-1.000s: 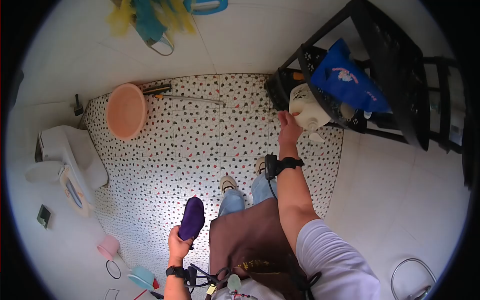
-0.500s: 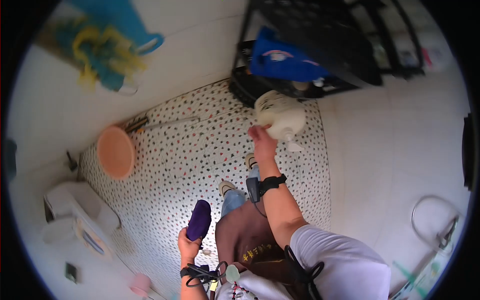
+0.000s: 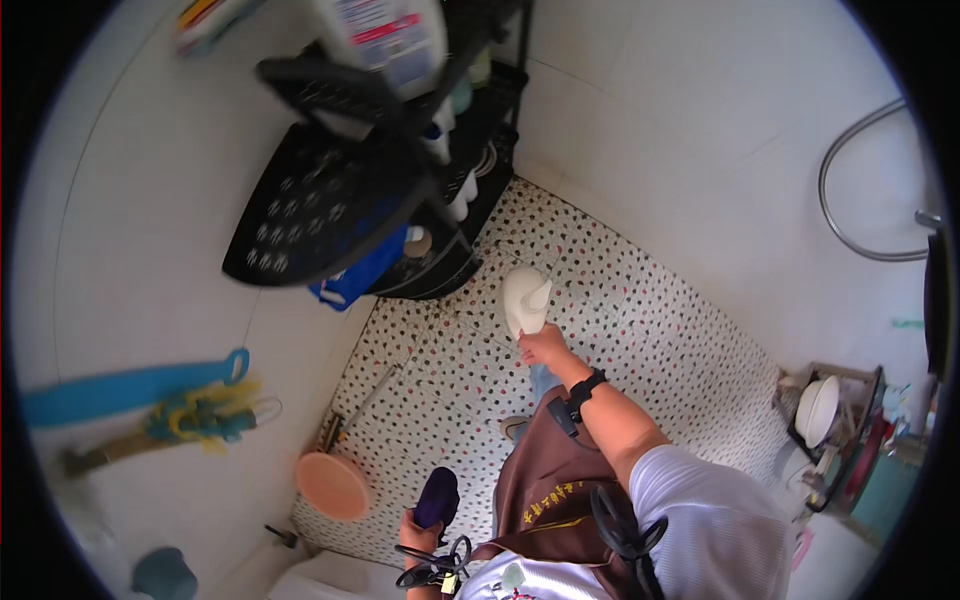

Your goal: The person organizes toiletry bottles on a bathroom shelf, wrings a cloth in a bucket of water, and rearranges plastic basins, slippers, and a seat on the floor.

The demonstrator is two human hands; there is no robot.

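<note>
My right hand [image 3: 543, 345] is closed on a large off-white pump bottle [image 3: 522, 298], held out over the speckled floor with its pump head [image 3: 539, 294] facing up toward me. Lower down, my left hand [image 3: 420, 532] grips a dark purple, soft-looking oblong thing [image 3: 437, 498]; its exact kind I cannot make out. The fingers of the left hand are partly hidden behind it. Ahead of the bottle stands a black shelf rack [image 3: 430, 290].
A peach basin [image 3: 333, 487] leans by the left wall, near a thin rod [image 3: 368, 408]. Blue and yellow items hang on that wall, including a blue strip [image 3: 130, 390]. A shower hose [image 3: 828, 200] and a cluttered stand with a white bowl [image 3: 818, 411] are at the right.
My view has turned rightward, so the rack appears further left. The pump bottle has come away from beside the rack in my right hand. My left hand still grips the purple thing.
</note>
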